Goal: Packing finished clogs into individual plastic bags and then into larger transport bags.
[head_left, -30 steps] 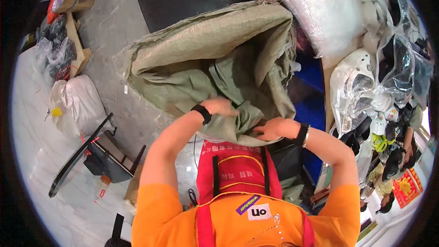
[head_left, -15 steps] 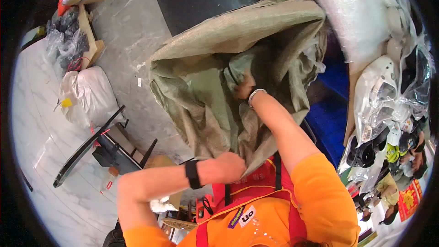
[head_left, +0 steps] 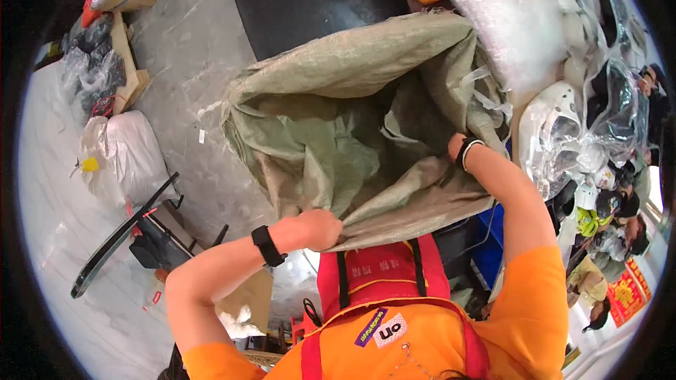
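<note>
A large olive-green woven sack (head_left: pixel 352 56) gapes upward in front of me, its walls creased and its inside in shadow. My left hand (head_left: pixel 318 229) is closed in a fist around the near left part of the sack's rim. Over at the right side, my right hand (head_left: pixel 456 146) reaches just inside the mouth against the fabric. Its fingers are hidden, so whether they grip the cloth does not show. Loose folds of the sack fill the middle of the opening, and nothing else can be made out in there.
A black padded seat (head_left: pixel 320 0) stands beyond the sack. Clear plastic bags with white shoes (head_left: pixel 556 112) line the right. On the left lie a white bag (head_left: pixel 141 151) and a black curved frame (head_left: pixel 120 239). A red apron (head_left: pixel 380 271) hangs below the near rim.
My right hand has come up from deep inside the sack and moved right to its side wall. My left hand has shifted slightly left and up, and the near rim is spread wider.
</note>
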Motion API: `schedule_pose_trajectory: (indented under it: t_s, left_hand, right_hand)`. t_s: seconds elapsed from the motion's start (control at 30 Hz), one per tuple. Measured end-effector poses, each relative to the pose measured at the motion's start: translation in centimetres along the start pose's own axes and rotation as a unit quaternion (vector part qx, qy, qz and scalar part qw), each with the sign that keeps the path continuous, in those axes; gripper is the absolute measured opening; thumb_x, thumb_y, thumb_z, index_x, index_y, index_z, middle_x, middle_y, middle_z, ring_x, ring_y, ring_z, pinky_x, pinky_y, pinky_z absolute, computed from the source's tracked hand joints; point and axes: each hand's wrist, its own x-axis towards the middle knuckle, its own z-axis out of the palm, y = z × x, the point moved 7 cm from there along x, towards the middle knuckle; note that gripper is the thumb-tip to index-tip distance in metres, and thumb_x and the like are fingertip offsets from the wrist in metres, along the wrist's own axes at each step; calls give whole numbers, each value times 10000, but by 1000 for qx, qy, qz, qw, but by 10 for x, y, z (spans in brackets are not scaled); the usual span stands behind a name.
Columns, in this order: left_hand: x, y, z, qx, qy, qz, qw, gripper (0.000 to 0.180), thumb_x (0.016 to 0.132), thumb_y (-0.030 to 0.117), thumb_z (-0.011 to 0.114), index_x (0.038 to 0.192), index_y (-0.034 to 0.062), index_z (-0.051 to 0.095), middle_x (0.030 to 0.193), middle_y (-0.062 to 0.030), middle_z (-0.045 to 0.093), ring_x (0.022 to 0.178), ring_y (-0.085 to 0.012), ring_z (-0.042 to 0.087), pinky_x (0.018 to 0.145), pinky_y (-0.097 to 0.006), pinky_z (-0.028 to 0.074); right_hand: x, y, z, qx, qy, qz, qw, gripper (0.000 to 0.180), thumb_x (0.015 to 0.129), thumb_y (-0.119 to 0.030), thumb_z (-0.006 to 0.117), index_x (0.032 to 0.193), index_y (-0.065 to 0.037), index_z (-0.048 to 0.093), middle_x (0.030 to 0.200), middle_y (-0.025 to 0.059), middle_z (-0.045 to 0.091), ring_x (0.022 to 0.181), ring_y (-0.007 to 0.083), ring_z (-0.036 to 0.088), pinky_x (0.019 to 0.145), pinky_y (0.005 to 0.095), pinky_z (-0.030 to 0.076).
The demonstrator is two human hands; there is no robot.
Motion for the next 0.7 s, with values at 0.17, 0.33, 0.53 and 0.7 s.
schedule_pose_trajectory:
  t_s: [0.17, 0.33, 0.53, 0.7]
  left_hand:
    - [-20, 0, 10, 15, 50, -55, 997, 321, 718, 322, 548, 705, 9, 617, 769, -185, 602, 711, -363, 578, 610, -425, 456]
    - [-45, 30, -46, 94, 400, 208, 888, 322, 780, 317, 492, 675, 40, 617, 745, -165, 603, 668, -359, 568, 590, -433, 434]
    - [-42, -22, -34, -17, 195, -75, 978, 339, 796, 334, 460, 820, 4, 533, 659, -201, 574, 662, -372, 556, 600, -442, 432]
    - [-38, -19, -42, 13, 203, -63, 977, 349, 799, 332, 473, 855, -11, 443, 653, -200, 569, 659, -373, 555, 589, -449, 425]
  right_hand:
    - [-20, -16, -13, 41, -5, 14, 999, 580, 813, -402, 405, 1320, -212, 197, 1353, 65, 239, 1245, 257, 207, 989, 514, 89]
    - [8, -73, 6, -20, 121, -208, 970, 536, 791, -381, 330, 1298, -223, 265, 1260, 102, 375, 1189, 232, 322, 997, 516, 82]
    - [19, -51, 69, -35, -228, 32, 973, 680, 781, -578, 254, 1293, -132, 292, 1286, 108, 356, 1215, 256, 275, 1000, 472, 116]
    - [56, 11, 84, 379, -42, 149, 912, 798, 749, -607, 344, 1307, -53, 208, 1346, 126, 233, 1254, 263, 188, 1012, 395, 142]
